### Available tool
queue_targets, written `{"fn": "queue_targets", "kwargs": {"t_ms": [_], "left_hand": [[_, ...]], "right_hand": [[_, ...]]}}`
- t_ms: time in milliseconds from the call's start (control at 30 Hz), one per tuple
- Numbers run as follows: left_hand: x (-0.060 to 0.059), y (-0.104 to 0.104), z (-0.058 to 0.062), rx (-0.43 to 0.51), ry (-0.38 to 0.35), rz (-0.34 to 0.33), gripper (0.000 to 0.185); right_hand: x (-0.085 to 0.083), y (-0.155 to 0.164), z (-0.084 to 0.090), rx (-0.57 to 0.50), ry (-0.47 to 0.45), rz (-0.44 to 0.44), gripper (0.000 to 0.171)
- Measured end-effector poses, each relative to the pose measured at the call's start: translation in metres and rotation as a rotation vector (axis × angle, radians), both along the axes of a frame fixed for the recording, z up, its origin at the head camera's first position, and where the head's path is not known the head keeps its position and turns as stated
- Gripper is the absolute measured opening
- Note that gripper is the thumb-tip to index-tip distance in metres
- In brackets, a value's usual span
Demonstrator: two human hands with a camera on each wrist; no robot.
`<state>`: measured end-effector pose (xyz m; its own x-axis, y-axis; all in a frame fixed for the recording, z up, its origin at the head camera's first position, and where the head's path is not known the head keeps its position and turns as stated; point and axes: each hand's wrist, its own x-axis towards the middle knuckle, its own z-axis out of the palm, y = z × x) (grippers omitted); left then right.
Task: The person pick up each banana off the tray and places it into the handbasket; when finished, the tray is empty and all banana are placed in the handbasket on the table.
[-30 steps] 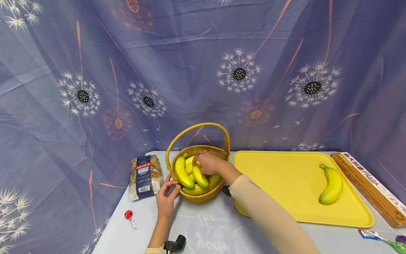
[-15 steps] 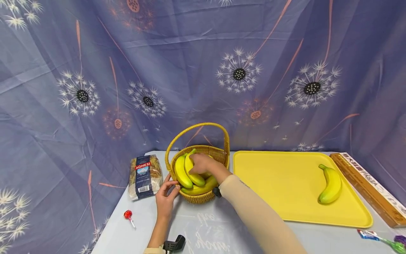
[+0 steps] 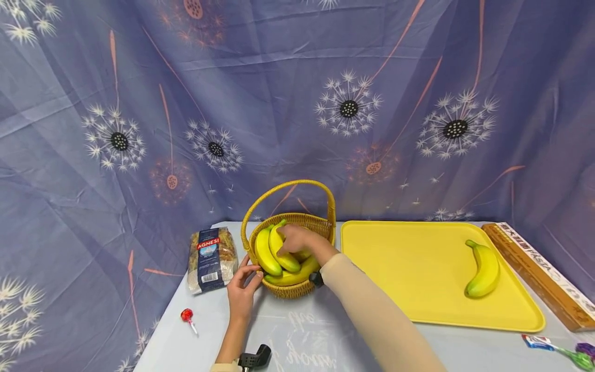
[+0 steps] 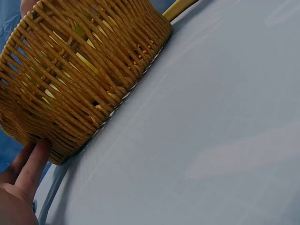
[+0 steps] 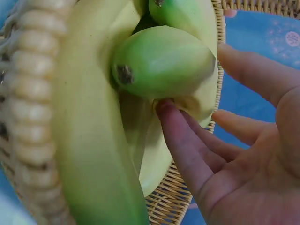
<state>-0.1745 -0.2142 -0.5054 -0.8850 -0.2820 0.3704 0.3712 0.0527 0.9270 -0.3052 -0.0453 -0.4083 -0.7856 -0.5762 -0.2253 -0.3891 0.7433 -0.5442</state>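
A woven basket [image 3: 288, 292] with a tall arched handle holds several bananas. Toward its left side, two bananas [image 3: 267, 253] [image 3: 285, 254] lie side by side over another banana [image 3: 293, 277] near the front rim. My left hand [image 3: 243, 292] holds the basket's left front rim; in the left wrist view its fingers [image 4: 33, 168] press against the woven side. Inside the basket, my right hand [image 3: 299, 240] is over the bananas. Its fingers are spread and loosely bent in the right wrist view, one fingertip touching just below a green banana end [image 5: 161, 63].
A yellow tray [image 3: 395, 274] with one banana [image 3: 483, 269] on it lies to the right, beside a long pasta box [image 3: 539, 274]. An AGNESI pasta bag [image 3: 211, 261] and a red lollipop [image 3: 187, 315] are on the left. More lollipops [image 3: 578, 357] lie at the right front.
My right hand has shifted a banana leftward in the basket against the other upper one, and its fingers have loosened from it. My left hand has stayed at the rim.
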Motion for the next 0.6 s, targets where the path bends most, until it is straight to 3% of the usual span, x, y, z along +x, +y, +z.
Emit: {"fn": "queue_targets", "kwargs": {"t_ms": [167, 400, 600], "left_hand": [[0.0, 0.0, 0.0, 0.006, 0.003, -0.002, 0.019], [0.001, 0.001, 0.002, 0.003, 0.015, -0.006, 0.019], [0.002, 0.002, 0.002, 0.006, 0.011, -0.002, 0.018]], "right_hand": [[0.002, 0.013, 0.007, -0.166, -0.107, -0.018, 0.074], [0.004, 0.044, 0.025, -0.165, -0.002, 0.038, 0.062], [0.011, 0.077, 0.036, -0.227, 0.008, 0.026, 0.056]]}}
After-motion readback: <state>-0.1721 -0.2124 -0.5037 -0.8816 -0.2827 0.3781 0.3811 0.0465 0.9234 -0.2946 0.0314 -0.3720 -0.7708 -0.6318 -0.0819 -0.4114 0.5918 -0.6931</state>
